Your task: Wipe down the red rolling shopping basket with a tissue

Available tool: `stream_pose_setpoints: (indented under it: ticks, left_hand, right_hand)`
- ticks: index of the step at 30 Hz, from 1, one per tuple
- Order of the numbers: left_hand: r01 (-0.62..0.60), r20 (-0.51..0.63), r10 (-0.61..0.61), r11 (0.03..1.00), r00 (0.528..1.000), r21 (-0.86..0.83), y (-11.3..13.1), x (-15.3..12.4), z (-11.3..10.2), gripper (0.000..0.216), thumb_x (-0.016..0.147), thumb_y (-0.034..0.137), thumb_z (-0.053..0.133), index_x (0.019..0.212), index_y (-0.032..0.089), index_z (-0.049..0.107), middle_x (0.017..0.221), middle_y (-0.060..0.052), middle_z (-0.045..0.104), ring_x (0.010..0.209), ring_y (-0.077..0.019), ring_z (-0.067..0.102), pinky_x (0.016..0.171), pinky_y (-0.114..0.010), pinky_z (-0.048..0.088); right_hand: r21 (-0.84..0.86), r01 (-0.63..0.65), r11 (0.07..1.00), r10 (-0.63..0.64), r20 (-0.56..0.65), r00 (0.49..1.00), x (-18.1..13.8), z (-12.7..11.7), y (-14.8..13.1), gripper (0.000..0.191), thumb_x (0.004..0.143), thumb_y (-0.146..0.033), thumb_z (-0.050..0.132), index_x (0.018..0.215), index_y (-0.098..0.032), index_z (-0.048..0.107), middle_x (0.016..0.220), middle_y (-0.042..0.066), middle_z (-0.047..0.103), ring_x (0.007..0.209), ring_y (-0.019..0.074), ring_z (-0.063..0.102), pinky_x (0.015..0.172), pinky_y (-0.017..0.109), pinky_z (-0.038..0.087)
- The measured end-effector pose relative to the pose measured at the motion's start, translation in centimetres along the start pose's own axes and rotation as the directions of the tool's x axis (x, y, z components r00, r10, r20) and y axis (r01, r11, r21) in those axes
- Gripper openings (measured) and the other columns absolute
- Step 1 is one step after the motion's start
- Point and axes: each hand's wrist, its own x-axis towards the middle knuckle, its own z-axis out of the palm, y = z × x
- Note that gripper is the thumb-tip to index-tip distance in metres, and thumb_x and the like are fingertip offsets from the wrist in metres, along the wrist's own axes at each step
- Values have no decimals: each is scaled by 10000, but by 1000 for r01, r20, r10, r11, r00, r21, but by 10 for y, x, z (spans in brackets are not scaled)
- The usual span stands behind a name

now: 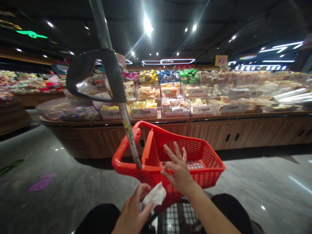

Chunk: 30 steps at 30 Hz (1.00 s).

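Observation:
My left hand (133, 213) is at the bottom of the view, its fingers pinched on a crumpled white tissue (155, 195). My right hand (177, 170) is raised over the near rim of a red plastic shopping basket (204, 164), fingers spread and holding nothing. The tissue sits just left of my right wrist. The basket looks empty inside. A grey pull handle (92, 73) on a metal pole (129, 133) rises from the basket's near left corner toward the camera.
A long wooden display counter (243, 130) with trays of packaged snacks and baked goods runs across the view behind the basket. Another display stand (36, 94) is at the far left. The floor is polished grey stone (48, 182). My dark-clothed knees show at the bottom.

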Motion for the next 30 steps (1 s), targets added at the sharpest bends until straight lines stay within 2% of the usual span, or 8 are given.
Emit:
stream_pose_setpoints:
  ticks: [4, 8, 11, 14, 17, 22, 27, 30]
  left_hand:
    - [120, 67, -110, 979, 992, -162, 5, 4, 4, 117, 787, 255, 571, 862, 224, 486, 754, 24, 623, 655, -130, 618, 590, -224, 497]
    - [272, 155, -238, 928, 959, -253, 8, 5, 5, 147, 783, 303, 580, 855, 215, 488, 784, 23, 583, 709, -133, 585, 648, -237, 468]
    - [336, 237, -267, 884, 934, -327, 11, 4, 4, 168, 771, 305, 595, 863, 207, 494, 805, 22, 578, 744, -136, 566, 677, -238, 441]
    - [373, 411, -191, 824, 891, -426, 14, 4, 7, 255, 691, 269, 671, 867, 199, 501, 797, 27, 579, 742, -132, 543, 652, -226, 412]
    - [445, 535, -110, 706, 838, -551, 16, 6, 18, 384, 577, 230, 754, 877, 185, 517, 810, 24, 584, 745, -125, 519, 642, -223, 393]
    - [546, 567, -135, 517, 812, -659, 19, 7, 30, 522, 529, 187, 783, 974, 187, 510, 749, 44, 564, 679, -96, 506, 607, -215, 368]
    - [618, 590, -207, 403, 780, -675, 18, 5, 31, 500, 543, 254, 796, 960, 165, 535, 806, -8, 606, 725, -130, 557, 658, -249, 420]
    - [613, 560, -253, 386, 789, -689, 18, 4, 31, 353, 652, 311, 736, 912, 152, 557, 812, -35, 622, 732, -134, 559, 661, -253, 421]
  right_hand:
    - [86, -34, 996, 34, 2, 999, -6, -2, 1, 141, 787, -241, 653, 670, -195, 591, 1517, 0, 268, 1420, 335, 46, 1067, 643, 3]
    - [413, -94, 906, 50, 116, 992, -30, -7, 2, 100, 842, -286, 609, 895, -213, 652, 1436, 87, 415, 1337, 282, 346, 1077, 505, 274]
    - [595, -171, 786, 43, 222, 974, -58, -10, 0, 519, 780, -367, 693, 1253, -231, 530, 1400, 126, 435, 1274, 258, 433, 1052, 406, 357]
    - [657, -246, 713, 51, 301, 952, -79, -11, -5, 865, 601, -410, 828, 1349, -251, 425, 1426, 121, 379, 1303, 284, 379, 1067, 389, 331]
    - [707, -360, 608, 101, 381, 919, -88, -8, -12, 814, 541, -369, 862, 1262, -245, 504, 1269, 92, 520, 1142, 261, 515, 947, 327, 422]
    - [823, -558, 107, 309, 506, 805, -98, 8, -19, 314, 700, -388, 745, 895, -170, 630, 784, 4, 619, 660, 126, 549, 603, 217, 408]
    - [785, -528, -323, 438, 619, 652, -111, 28, -20, 339, 699, -407, 751, 729, -145, 539, 617, -24, 556, 506, 69, 456, 504, 181, 320]
    - [747, -469, -471, 454, 661, 597, -116, 36, -23, 351, 698, -403, 751, 716, -163, 495, 627, -23, 563, 531, 84, 498, 526, 189, 351]
